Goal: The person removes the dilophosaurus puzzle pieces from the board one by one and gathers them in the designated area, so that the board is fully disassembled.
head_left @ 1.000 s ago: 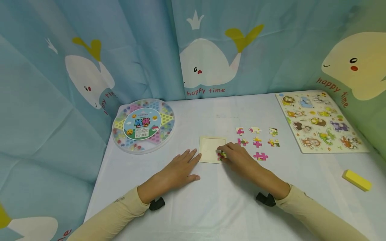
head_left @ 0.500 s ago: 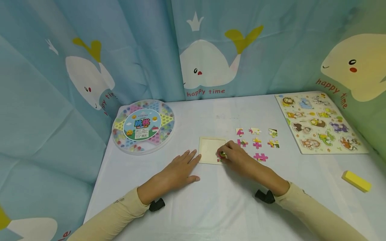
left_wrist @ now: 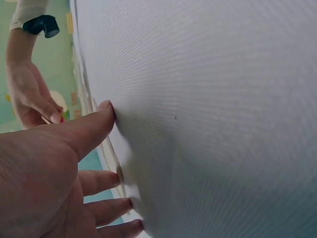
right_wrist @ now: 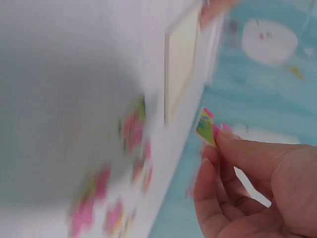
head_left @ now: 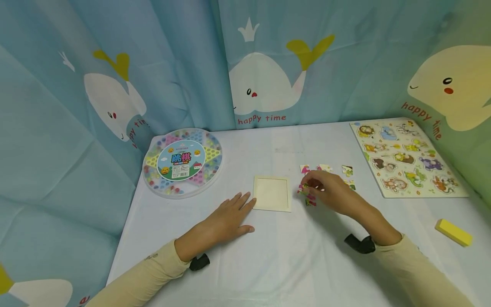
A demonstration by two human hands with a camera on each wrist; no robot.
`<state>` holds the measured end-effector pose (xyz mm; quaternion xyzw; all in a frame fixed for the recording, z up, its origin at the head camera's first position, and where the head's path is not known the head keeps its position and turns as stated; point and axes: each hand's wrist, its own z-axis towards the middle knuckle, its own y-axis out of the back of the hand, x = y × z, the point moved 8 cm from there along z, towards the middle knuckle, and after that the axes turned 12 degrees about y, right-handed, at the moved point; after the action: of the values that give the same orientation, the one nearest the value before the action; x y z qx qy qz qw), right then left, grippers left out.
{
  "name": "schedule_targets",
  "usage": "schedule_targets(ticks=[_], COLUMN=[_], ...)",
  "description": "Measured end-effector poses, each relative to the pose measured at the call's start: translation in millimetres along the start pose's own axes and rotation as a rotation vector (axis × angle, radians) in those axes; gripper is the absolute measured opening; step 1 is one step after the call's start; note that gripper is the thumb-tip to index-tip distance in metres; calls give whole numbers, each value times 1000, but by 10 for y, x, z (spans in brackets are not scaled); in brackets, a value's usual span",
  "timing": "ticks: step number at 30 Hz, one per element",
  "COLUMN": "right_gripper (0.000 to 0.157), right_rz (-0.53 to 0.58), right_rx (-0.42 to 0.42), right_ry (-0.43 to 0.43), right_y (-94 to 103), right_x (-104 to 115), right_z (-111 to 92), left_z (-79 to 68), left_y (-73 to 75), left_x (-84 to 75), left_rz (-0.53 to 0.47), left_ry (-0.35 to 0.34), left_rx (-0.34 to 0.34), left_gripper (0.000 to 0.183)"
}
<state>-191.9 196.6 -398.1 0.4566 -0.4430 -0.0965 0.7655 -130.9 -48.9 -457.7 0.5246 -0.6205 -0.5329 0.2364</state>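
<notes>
My right hand (head_left: 333,192) pinches a small jigsaw piece (right_wrist: 205,128), green and pink, between thumb and fingers, raised above the table. It hovers right of a square pale wooden puzzle tray (head_left: 271,177). Below the fingers lies a pink and green jigsaw piece (head_left: 310,202), partly covered from the head view. My left hand (head_left: 226,216) rests on the table with its fingers spread, fingertips at the tray's left edge. In the left wrist view, the left thumb (left_wrist: 96,126) touches the white cloth.
Several jigsaw pieces lie behind the right hand, among them a green one (head_left: 347,170); some are hidden. A round Chinese checkers box (head_left: 182,164) stands back left. At right are an animal puzzle board (head_left: 406,157) and a yellow block (head_left: 454,232).
My right hand has lifted off the tray's right side and moved right with the jigsaw piece, uncovering the tray's bare bottom right. The left hand has stayed put.
</notes>
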Motion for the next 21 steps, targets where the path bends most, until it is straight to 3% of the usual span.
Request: schedule_targets(ticks=[6,10,15,21], right_gripper=[17,15,9,4], right_rz=[-80,-93,-22,103], right_rx=[4,17,70,85], right_ry=[-94,-175,-231,-188], right_y=[407,561,601,547], right_x=[-305,-548,-790,-921], right_z=[-308,-521,-743,-916], left_z=[6,6,-2,3], left_y=[-12,-17,-8,-13], left_x=[3,3,-13,-15], left_rz=[8,7,2,15], left_ry=[2,2,-7,-8], left_rx=[-3,-3,-8,-8], left_gripper=[78,79,78,79])
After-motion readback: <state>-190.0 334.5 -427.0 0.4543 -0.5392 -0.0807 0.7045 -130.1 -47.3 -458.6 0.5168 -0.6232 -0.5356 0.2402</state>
